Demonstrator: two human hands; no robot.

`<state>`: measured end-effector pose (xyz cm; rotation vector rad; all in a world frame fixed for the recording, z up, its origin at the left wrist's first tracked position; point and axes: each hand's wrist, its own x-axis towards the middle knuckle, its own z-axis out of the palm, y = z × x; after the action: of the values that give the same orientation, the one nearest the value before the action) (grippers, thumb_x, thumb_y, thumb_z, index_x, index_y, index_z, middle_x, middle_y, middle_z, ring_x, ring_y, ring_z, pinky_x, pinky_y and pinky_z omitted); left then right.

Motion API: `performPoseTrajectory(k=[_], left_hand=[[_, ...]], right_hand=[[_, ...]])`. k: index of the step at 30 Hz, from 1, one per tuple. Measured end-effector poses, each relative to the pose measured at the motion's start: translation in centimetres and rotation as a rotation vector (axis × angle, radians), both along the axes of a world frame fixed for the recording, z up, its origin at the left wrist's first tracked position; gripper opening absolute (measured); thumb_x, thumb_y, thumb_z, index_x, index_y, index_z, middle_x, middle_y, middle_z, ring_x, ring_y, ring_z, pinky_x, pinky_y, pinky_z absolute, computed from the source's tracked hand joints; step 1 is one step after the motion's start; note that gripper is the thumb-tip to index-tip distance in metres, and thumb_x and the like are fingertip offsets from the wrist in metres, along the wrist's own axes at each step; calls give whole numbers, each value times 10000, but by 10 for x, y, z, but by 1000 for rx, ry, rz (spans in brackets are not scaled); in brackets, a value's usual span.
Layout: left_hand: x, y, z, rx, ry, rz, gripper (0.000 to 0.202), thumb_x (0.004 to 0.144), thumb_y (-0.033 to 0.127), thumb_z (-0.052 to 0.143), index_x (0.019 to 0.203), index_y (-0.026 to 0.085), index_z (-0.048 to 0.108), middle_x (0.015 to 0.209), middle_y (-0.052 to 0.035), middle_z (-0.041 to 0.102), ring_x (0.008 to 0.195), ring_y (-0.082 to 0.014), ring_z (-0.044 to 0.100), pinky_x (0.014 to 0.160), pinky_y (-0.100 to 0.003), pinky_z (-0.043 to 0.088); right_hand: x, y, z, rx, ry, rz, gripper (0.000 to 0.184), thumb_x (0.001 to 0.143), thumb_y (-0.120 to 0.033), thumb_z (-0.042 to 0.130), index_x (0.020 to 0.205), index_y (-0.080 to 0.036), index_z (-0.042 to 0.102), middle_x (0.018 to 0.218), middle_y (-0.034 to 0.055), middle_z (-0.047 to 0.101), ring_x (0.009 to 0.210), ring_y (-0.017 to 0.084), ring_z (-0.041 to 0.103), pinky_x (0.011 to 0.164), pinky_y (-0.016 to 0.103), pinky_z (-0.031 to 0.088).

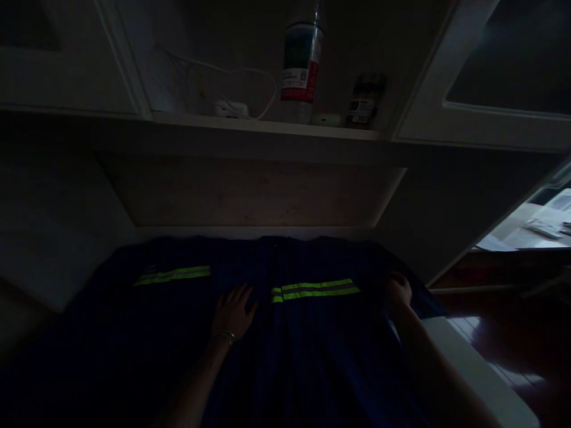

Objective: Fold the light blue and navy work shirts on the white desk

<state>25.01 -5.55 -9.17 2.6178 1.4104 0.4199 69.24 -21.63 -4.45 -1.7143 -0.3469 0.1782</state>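
A smooth white panelled cabinet (267, 126) spans 12 o'clock in this dim room, boxy and open-shelved. Beneath it, filling 6 o'clock, lies a dark navy cloth jacket (312, 351), softly creased, crossed by lime-and-grey bands; its collar end points to 12, its lengthwise axis running 12 to 6. A smooth pale tabletop (473, 356) shows beside it at 4. On the shelf at 12 stands a clear, red-labelled plastic bottle (301, 65). The left hand (234, 309), at 7, rests flat on the cloth, fingers loosely spread; the right hand (398, 289), at 4, has curled fingers by the jacket's side, and I can't tell whether they pinch fabric.
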Motion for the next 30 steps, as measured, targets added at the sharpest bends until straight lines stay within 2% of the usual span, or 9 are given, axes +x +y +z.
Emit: performPoseTrajectory(k=[4,6,9,11,15,19,23,27,30], left_hand=[[-1,0,-2,11,-12,8,481,909,474,381,1337,293,507,1491,-33,447,1350,-246,399,1139,-517,202],[-1,-1,-2,16,-17,7,478,910,466,380,1337,291,503,1488,-29,451,1349,-247,401,1137,-529,203],[-2,-2,0,14,-19,3,476,911,461,378,1337,289,502,1486,-31,454,1347,-251,405,1132,-541,208],[-2,-2,1,10,-18,1,472,911,462,379,1333,293,505,1484,-31,457,1349,-250,404,1131,-540,213],[-3,-2,3,14,-19,-9,480,910,483,379,1336,298,500,1484,-33,457,1351,-246,401,1132,-525,221],[-4,-3,-1,15,-12,-5,490,912,485,369,1345,295,496,1491,-48,446,1360,-254,392,1129,-528,227],[-3,0,-1,-21,4,-16,507,907,489,389,1366,293,477,1510,-56,416,1381,-265,363,1141,-553,203],[-7,-4,25,-112,-100,-20,462,899,460,428,1286,241,555,1483,-85,450,1341,-254,425,1139,-518,272],[-35,-43,47,-79,-374,-11,387,914,412,402,1150,208,630,1342,-97,572,1244,-223,520,1099,-414,379]], right_hand=[[-33,14,18,-11,-71,297,198,524,-296,586,696,-198,566,715,10,609,687,161,543,622,263,442],[-57,19,26,-133,-69,680,129,543,-274,634,633,-183,620,705,23,655,690,179,578,653,278,465],[-88,26,34,-350,-117,1214,197,698,-312,595,778,-179,715,819,41,712,790,211,631,756,324,496],[-102,35,33,-371,-279,1141,307,801,-359,517,961,-187,714,964,61,715,909,225,639,848,359,492],[-122,57,8,-509,-811,668,483,923,-420,376,1334,-221,533,1409,105,506,1304,266,436,1090,507,304],[-142,69,-25,-931,-978,755,539,954,-496,318,1444,-283,394,1544,76,324,1423,318,241,1091,682,90],[-149,64,-20,-934,-926,787,531,964,-484,291,1443,-278,389,1527,72,358,1421,281,260,1105,667,65],[-145,14,-6,-630,-766,626,508,943,-450,298,1315,-180,516,1363,126,549,1290,247,468,1128,517,254],[-136,-71,-16,-454,-511,484,533,854,-575,403,1197,-203,569,1262,129,606,1180,275,560,1018,425,440]])
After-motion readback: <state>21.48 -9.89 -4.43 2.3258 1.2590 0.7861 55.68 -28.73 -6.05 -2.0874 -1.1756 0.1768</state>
